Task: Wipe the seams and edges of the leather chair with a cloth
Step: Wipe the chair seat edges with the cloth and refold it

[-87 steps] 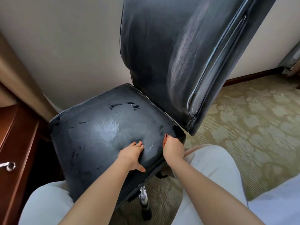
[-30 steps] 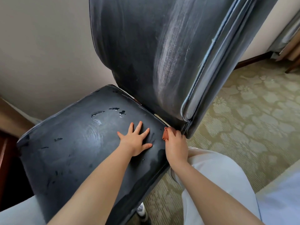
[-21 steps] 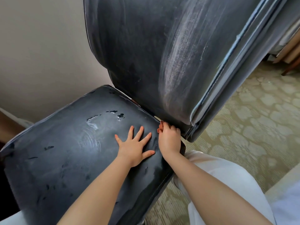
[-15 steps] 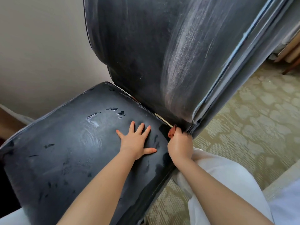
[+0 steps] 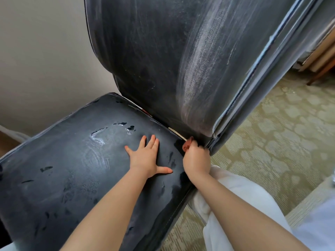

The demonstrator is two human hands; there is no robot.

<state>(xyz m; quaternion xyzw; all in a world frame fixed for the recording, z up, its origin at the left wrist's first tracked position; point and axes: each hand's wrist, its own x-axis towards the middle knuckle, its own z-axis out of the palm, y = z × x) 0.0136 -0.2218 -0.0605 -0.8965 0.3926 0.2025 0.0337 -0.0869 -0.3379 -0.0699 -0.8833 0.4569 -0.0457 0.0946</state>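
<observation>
A worn black leather chair fills the view, with a flat seat [image 5: 72,169] and a tall backrest [image 5: 163,60] with pale piping down its right edge. My left hand [image 5: 146,156] lies flat on the seat, fingers spread. My right hand [image 5: 196,158] grips a small reddish-orange cloth [image 5: 186,144] and presses it into the seam where the seat's rear right corner meets the backrest. Most of the cloth is hidden inside my fist.
A beige wall [image 5: 45,51] stands behind the chair on the left. Patterned olive carpet [image 5: 272,142] covers the floor to the right. My white-trousered knee [image 5: 244,205] sits beside the seat's right edge. Wooden furniture legs [image 5: 320,66] show at far right.
My right hand has moved with the cloth along the seat's right edge up to the rear corner seam. My left hand has flattened and spread on the seat. The camera has moved closer.
</observation>
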